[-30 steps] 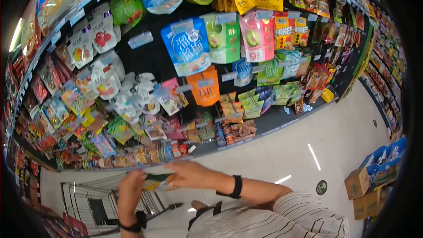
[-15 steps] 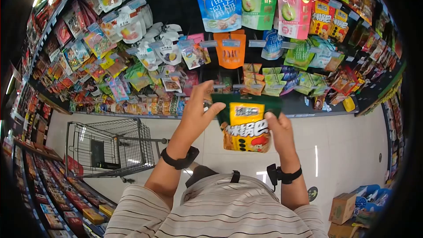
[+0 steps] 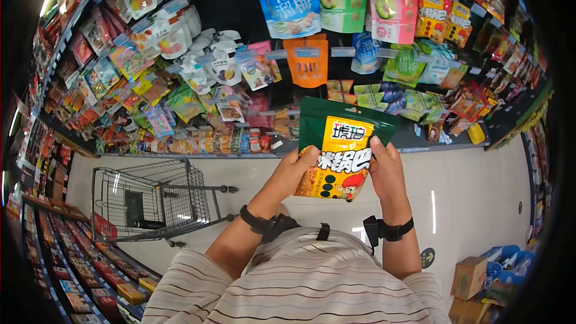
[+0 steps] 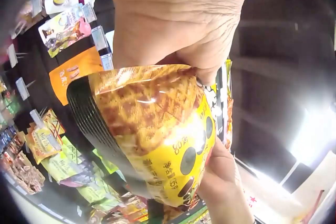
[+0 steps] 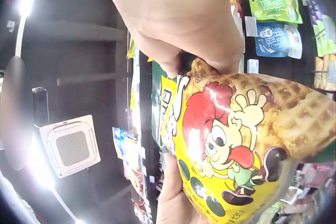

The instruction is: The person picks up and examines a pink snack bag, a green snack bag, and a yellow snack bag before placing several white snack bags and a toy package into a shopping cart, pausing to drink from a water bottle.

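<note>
Between both hands is a green and yellow snack bag (image 3: 343, 144), its printed front turned up toward the head camera. My left hand (image 3: 290, 171) grips the bag's left edge, thumb on the front. On the opposite edge my right hand (image 3: 387, 171) holds it the same way, thumb pressed on the front. In the left wrist view the bag (image 4: 157, 129) bulges, with crispy rice crackers pictured on it. A red-haired cartoon figure shows on the bag (image 5: 226, 129) in the right wrist view. The fingers behind the bag are hidden in the head view.
A shelf wall of hanging snack pouches spans the front, with a blue pouch (image 3: 288, 3) and an orange pouch (image 3: 307, 61) near the middle. Similar yellow bags (image 3: 433, 15) hang to the right. A wire shopping cart (image 3: 153, 201) stands at left, cardboard boxes (image 3: 468, 279) at lower right.
The head view has swung round from its tilt. The bag came up in front of the body. My left hand, fingers spread beside the bag half a second ago, now grips its left edge.
</note>
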The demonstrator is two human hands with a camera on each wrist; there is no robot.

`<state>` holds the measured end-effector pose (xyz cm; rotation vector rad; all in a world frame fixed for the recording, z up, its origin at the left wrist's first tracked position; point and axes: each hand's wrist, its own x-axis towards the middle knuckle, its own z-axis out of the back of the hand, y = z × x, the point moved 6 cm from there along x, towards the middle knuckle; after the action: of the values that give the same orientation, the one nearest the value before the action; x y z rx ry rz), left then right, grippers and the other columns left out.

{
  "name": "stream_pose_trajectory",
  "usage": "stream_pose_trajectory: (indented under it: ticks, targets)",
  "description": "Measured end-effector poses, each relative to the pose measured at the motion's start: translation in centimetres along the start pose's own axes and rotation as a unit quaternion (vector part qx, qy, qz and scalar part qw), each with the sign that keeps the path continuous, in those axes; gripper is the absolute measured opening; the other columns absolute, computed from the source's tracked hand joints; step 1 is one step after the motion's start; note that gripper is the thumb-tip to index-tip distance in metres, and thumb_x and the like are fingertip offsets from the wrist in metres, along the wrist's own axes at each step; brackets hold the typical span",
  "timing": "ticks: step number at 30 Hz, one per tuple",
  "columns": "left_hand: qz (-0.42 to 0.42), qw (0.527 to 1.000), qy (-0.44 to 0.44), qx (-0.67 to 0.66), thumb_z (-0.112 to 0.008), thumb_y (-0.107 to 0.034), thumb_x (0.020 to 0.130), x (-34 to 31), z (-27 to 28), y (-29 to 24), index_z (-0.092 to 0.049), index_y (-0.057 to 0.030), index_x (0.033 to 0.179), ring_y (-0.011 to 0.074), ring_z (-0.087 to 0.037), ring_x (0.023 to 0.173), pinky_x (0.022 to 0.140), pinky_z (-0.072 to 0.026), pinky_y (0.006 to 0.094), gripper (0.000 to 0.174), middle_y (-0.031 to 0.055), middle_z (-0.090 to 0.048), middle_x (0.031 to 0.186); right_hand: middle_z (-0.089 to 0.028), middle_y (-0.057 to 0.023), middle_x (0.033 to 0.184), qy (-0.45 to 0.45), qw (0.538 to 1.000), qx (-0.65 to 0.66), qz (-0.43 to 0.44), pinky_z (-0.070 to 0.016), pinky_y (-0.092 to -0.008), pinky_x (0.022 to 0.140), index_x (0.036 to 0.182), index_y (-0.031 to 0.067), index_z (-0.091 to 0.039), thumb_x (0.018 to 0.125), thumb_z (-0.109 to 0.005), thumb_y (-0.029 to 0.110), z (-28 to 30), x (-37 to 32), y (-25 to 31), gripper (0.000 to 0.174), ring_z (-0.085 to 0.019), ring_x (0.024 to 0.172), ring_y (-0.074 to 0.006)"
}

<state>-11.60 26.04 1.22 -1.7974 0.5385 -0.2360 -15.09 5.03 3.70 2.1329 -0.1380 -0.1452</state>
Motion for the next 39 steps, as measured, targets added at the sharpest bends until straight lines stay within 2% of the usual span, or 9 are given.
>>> stream_pose_trajectory:
  ticks: [2, 5, 10, 18, 24, 28, 31, 32, 39]
  targets:
    - [0.008, 0.999, -0.013, -0.032, -0.06, -0.046, 0.101, 0.1, -0.9, -0.2, -0.058, 0.0007, 0.127, 0.0116, -0.064, 0.103, 0.089, -0.0525, 0.0278, 0.054, 0.0056, -0.067, 0.116, -0.068, -0.004, 0.118, -0.002, 1.0, -0.008, -0.009, -0.0516, -0.0287, 0.089, 0.129, 0.0042, -0.06, 0.103, -0.059, 0.027, 0.6, 0.1, -0.1, 0.034, -0.065, 0.102, -0.0123]
    - [0.036, 0.996, -0.03, -0.074, -0.056, -0.035, 0.105, 0.7, -0.3, 1.4, -0.055, -0.001, 0.135, 0.0138, -0.063, 0.111, 0.097, -0.0516, 0.0327, 0.045, 0.0058, -0.065, 0.126, -0.067, -0.004, 0.119, 0.023, 1.0, -0.014, -0.006, -0.051, -0.0285, 0.09, 0.13, 0.0045, -0.059, 0.102, -0.061, 0.028, 1.0, 0.2, -0.7, 0.036, -0.064, 0.104, -0.0123]
    - [0.025, 0.986, -0.046, -0.157, -0.059, -0.036, 0.103, 1.0, -0.6, 0.7, -0.055, -0.0015, 0.135, 0.0179, -0.065, 0.111, 0.094, -0.0539, 0.0337, 0.047, 0.0087, -0.065, 0.128, -0.067, -0.0069, 0.12, 0.039, 0.997, -0.058, -0.019, -0.0509, -0.0298, 0.094, 0.13, 0.0024, -0.058, 0.1, -0.06, 0.018, 0.4, -0.6, -1.7, 0.034, -0.064, 0.106, -0.0137]
    - [0.035, 0.991, -0.062, -0.113, -0.063, -0.033, 0.101, 0.8, -1.3, 0.9, -0.053, -0.0015, 0.137, 0.0163, -0.062, 0.112, 0.096, -0.0513, 0.0333, 0.048, 0.0071, -0.063, 0.127, -0.069, -0.0077, 0.115, -0.001, 1.0, 0.007, -0.014, -0.0548, -0.0294, 0.088, 0.125, 0.0017, -0.061, 0.1, -0.059, 0.012, 1.6, -0.4, -3.4, 0.027, -0.067, 0.1, -0.0135]
    - [0.021, 0.995, -0.027, -0.09, -0.067, -0.029, 0.098, 0.4, -1.9, 0.6, -0.051, -0.0023, 0.138, 0.0164, -0.061, 0.114, 0.097, -0.0512, 0.0335, 0.051, 0.0075, -0.062, 0.129, -0.07, -0.0082, 0.113, -0.025, 0.999, 0.027, -0.023, -0.0554, -0.0292, 0.087, 0.124, 0.0011, -0.062, 0.1, -0.059, 0.013, 1.7, -1.0, -3.0, 0.026, -0.068, 0.098, -0.0142]
    - [0.04, 0.996, -0.017, -0.077, -0.07, -0.021, 0.097, 0.3, -2.2, 1.0, -0.05, -0.0021, 0.139, 0.0163, -0.061, 0.115, 0.097, -0.0514, 0.0322, 0.05, 0.0075, -0.062, 0.129, -0.07, -0.0086, 0.112, -0.043, 0.998, 0.044, -0.024, -0.0554, -0.0286, 0.085, 0.123, 0.0004, -0.062, 0.1, -0.06, 0.014, 2.3, -1.1, -3.3, 0.026, -0.068, 0.097, -0.014]
    - [0.052, 0.995, -0.01, -0.079, -0.068, -0.019, 0.098, 0.4, -2.3, 1.4, -0.051, -0.0024, 0.139, 0.0162, -0.062, 0.114, 0.097, -0.0514, 0.0322, 0.048, 0.0077, -0.063, 0.128, -0.07, -0.0088, 0.112, -0.044, 0.997, 0.057, -0.022, -0.0554, -0.0285, 0.085, 0.122, 0.0003, -0.062, 0.1, -0.06, 0.015, 2.4, -1.2, -3.4, 0.026, -0.068, 0.097, -0.0138]
    - [0.055, 0.995, -0.014, -0.084, -0.068, -0.017, 0.097, 0.5, -2.3, 1.5, -0.054, -0.0026, 0.136, 0.0177, -0.064, 0.112, 0.096, -0.0524, 0.0346, 0.043, 0.0073, -0.065, 0.126, -0.07, -0.0084, 0.111, -0.047, 0.997, 0.061, -0.024, -0.0555, -0.0285, 0.085, 0.121, 0.0006, -0.063, 0.1, -0.061, 0.015, 2.4, -1.3, -3.3, 0.025, -0.068, 0.096, -0.0135]
    - [0.047, 0.997, -0.021, -0.063, -0.067, -0.016, 0.098, 0.5, -2.6, 1.1, -0.054, -0.003, 0.136, 0.0164, -0.063, 0.112, 0.096, -0.0523, 0.0338, 0.042, 0.0069, -0.065, 0.126, -0.07, -0.0075, 0.11, -0.044, 0.996, 0.07, -0.024, -0.0558, -0.0288, 0.085, 0.12, 0.0011, -0.063, 0.1, -0.061, 0.015, 2.8, -1.2, -3.3, 0.024, -0.068, 0.094, -0.0131]
